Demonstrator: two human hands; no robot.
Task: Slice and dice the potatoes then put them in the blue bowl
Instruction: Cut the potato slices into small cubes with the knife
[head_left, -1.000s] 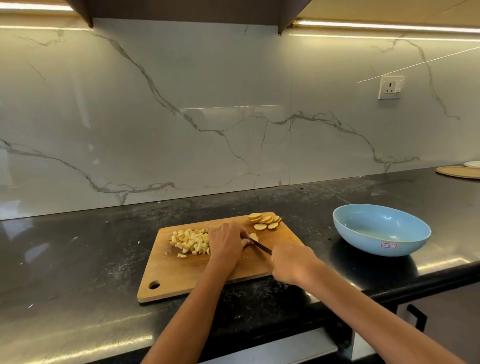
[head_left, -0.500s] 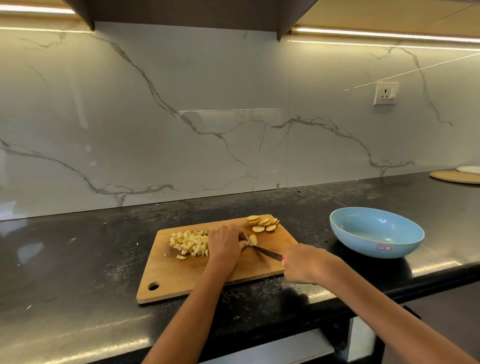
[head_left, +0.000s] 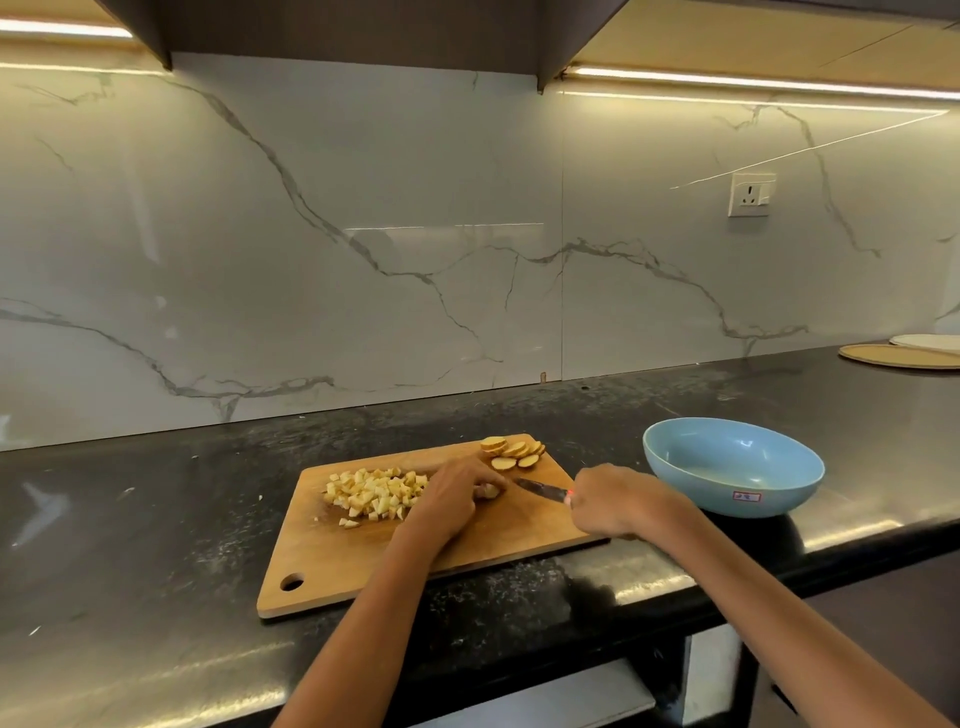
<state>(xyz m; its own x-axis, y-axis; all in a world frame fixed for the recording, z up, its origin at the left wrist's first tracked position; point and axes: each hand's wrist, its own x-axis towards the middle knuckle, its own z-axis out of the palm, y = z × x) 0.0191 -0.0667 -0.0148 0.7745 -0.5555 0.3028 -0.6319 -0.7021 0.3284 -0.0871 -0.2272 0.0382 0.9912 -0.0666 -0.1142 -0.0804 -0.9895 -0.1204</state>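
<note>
Two hands: both at work over a wooden cutting board (head_left: 363, 571) on a dark countertop (head_left: 130, 545).
Potato pieces: a heap of pale diced potato (head_left: 374, 493) lies on the board's left half; a short fan of potato slices (head_left: 514, 449) sits at its far right corner.
Left hand: the left hand (head_left: 452, 499) reaches in from below, knuckles up, fingers curled down over a small potato piece (head_left: 488, 490) between heap and blade, pinning it to the board.
Right hand: the right hand (head_left: 613, 501) comes from the right, forearm angled across the counter edge, clenched round the handle of a knife (head_left: 540, 489).
Knife: dark blade pointing left toward the left hand's fingertips, low over the board.
Bowl: the blue bowl (head_left: 732, 499) stands on the countertop just right of the board, beside the right wrist, with no potato visible inside.
Backdrop: a marble-veined wall with a socket (head_left: 750, 195).
</note>
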